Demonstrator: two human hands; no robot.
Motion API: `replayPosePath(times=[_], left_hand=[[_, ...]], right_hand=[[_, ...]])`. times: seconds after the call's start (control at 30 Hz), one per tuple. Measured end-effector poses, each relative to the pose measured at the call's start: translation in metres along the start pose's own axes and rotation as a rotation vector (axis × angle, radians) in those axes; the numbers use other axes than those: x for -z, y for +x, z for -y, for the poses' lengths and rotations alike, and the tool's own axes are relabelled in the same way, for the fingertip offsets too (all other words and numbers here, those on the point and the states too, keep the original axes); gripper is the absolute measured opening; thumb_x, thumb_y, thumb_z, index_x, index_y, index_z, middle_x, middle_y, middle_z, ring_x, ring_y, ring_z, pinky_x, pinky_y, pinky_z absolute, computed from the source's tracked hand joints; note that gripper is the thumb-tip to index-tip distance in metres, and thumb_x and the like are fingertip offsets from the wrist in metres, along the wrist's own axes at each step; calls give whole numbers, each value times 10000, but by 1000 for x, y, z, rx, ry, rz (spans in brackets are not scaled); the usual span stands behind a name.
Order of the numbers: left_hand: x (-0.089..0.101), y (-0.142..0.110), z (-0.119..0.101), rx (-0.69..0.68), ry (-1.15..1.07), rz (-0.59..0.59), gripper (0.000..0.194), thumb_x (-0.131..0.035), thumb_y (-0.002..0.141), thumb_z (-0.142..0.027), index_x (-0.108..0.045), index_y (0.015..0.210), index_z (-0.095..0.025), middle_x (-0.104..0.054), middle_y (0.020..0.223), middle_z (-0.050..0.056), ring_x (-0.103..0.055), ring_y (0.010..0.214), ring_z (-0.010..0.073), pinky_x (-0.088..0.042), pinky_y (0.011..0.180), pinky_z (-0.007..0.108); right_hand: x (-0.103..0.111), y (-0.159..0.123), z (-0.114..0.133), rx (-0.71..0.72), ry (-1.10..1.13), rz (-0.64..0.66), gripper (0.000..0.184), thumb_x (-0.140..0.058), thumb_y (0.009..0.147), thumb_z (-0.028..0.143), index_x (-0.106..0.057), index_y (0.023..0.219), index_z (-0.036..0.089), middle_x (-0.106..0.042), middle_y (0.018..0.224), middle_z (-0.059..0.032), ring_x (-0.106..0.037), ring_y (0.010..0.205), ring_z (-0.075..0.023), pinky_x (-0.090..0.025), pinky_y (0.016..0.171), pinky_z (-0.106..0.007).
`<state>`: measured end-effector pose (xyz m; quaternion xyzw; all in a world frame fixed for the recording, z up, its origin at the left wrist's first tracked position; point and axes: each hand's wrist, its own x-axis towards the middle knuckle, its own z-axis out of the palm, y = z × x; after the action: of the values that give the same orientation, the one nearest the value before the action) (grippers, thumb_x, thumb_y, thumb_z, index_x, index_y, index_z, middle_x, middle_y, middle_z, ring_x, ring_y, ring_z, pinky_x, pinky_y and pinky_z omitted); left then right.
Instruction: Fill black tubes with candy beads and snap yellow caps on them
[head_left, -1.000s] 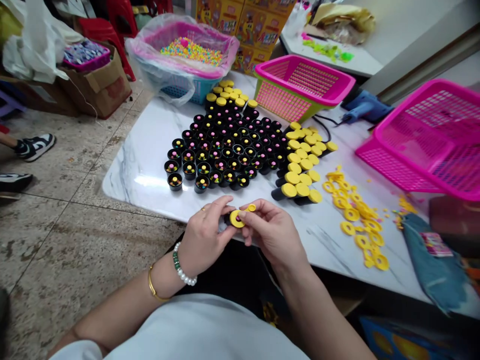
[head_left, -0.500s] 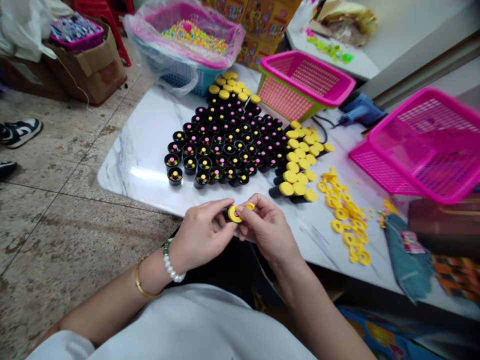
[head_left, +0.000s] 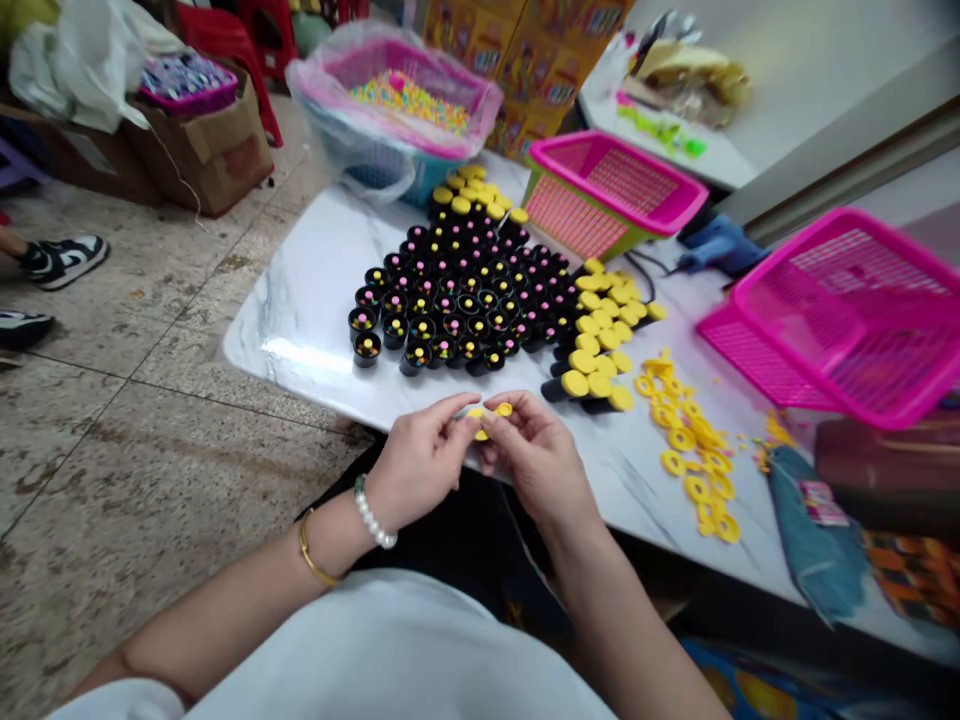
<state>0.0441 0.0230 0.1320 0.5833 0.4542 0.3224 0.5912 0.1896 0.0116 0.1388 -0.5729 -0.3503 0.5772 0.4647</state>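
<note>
My left hand (head_left: 420, 455) is closed around a small black cup, whose body is hidden by the fingers now but showed half a second ago. On it sits a yellow flip-top lid (head_left: 478, 428), pinched between both hands' fingertips. My right hand (head_left: 536, 450) is closed on the lid's right side, where a small round yellow cap part (head_left: 504, 409) sticks up. Just beyond my hands, several open black cups (head_left: 416, 355) stand in a cluster, with colourful bits and a pink or yellow knob inside each. Loose yellow ring lids (head_left: 681, 440) lie to the right.
Yellow-capped black cups (head_left: 575, 384) stand right of the cluster, others behind it. A plastic-lined basket (head_left: 360, 150) of colourful beads is at the back left. Pink baskets (head_left: 615, 185) and a blue tool (head_left: 724, 245) are further right. A person's shoe (head_left: 67, 262) is on the floor at left.
The view has shifted, so the scene sits slightly right and lower. My left fingers have moved over the lid, and the black cup's side has gone out of sight.
</note>
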Motion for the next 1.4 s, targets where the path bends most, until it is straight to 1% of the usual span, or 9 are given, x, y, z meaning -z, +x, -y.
replayPosePath(times=[0.1,0.2,0.3,0.47,0.67,0.83,1.0,1.27,1.4], left_hand=[[-5,-4,8,-262,222,-207,334,-617,877,-264,-626,1204,-199,-636,766,2,-570,629,108,-481,594,214],[-8,-5,13,-398,401,-272,247,-605,882,-205,-643,1127,-195,-617,831,26,-576,729,141,-496,703,259],[-9,-5,14,-423,463,-237,206,-559,914,-212,-617,1111,-192,-589,811,19,-560,721,145,-479,690,259],[-8,-3,14,-395,483,-193,122,-554,913,-187,-606,1023,-197,-567,780,-4,-547,709,140,-441,669,250],[-9,-2,13,-403,470,-220,103,-580,898,-171,-620,991,-186,-543,723,-22,-522,649,124,-420,634,236],[-7,-3,13,-391,472,-197,115,-596,898,-200,-632,1007,-195,-575,755,-10,-546,684,127,-422,641,233],[-9,-2,14,-404,472,-219,92,-601,894,-209,-637,977,-192,-585,756,-5,-550,702,136,-427,668,244],[-4,-9,13,-367,578,-182,306,-574,865,-126,-576,1170,-157,-615,840,28,-577,752,163,-474,703,279],[24,-21,10,-434,690,-455,319,-581,876,-199,-545,1191,-159,-589,838,23,-561,703,147,-473,683,276]], right_hand=[[0,-4,-3,44,16,-47,273,-778,726,374,-668,892,186,-630,745,13,-506,519,-64,-437,468,-191],[4,-8,-2,83,128,-85,269,-721,767,395,-730,905,164,-597,699,-3,-500,561,-80,-431,482,-197],[11,-3,6,2,147,-20,287,-744,729,398,-737,868,146,-574,649,-3,-492,548,-82,-393,433,-186],[15,14,20,-178,-115,229,340,-820,663,380,-579,797,181,-476,513,88,-336,393,-31,-238,342,-138],[13,23,22,-189,-129,356,391,-788,702,390,-458,822,218,-465,533,121,-351,379,-35,-302,334,-130],[22,29,24,-257,-6,529,380,-771,736,388,-463,874,213,-571,576,92,-529,437,-73,-500,480,-218],[15,28,24,-210,-77,463,406,-794,700,353,-435,822,209,-533,553,115,-421,371,-35,-494,431,-207],[4,-4,6,112,-371,252,386,-705,774,428,-497,1025,222,-532,688,68,-500,532,-83,-461,461,-199],[10,-9,5,263,-601,-58,306,-694,762,444,-581,908,201,-520,624,52,-457,519,-93,-373,469,-212]])
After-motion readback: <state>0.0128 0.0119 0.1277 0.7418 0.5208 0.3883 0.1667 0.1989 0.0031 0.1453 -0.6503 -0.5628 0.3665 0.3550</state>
